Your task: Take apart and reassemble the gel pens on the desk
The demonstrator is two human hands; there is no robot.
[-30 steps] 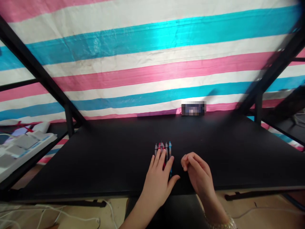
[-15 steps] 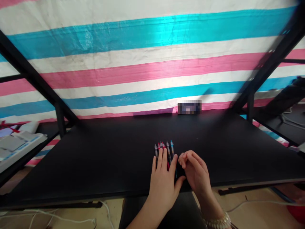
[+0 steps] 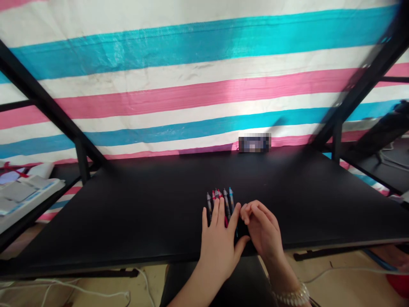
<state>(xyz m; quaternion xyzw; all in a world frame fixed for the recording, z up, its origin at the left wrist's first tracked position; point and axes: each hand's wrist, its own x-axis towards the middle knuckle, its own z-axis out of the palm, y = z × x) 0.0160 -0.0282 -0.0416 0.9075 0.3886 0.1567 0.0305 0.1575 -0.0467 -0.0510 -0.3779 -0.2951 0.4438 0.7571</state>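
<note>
Several pens [image 3: 226, 200] lie side by side on the black table [image 3: 143, 209], their tips pointing away from me. Grey, red and blue ones show among them. Flat over the pens rests my left hand [image 3: 219, 241], its fingers spread and covering their middles and lower ends. Just right of the bundle is my right hand [image 3: 263, 228], fingers curled and pressed together near the left forefinger. Whether anything small is inside those curled fingers I cannot make out. A beaded bracelet [image 3: 292, 295] circles the right wrist.
At the table's back edge stands a blurred-out dark box [image 3: 254, 143] before a striped sheet [image 3: 191, 98]. Black metal posts [image 3: 82, 160] rise on both sides. To the left are white power strips [image 3: 28, 196]; white cables [image 3: 86, 290] trail on the floor below.
The fingers of my left hand have spread slightly wider over the pens. My right hand stays almost where it was, and the pens have barely moved.
</note>
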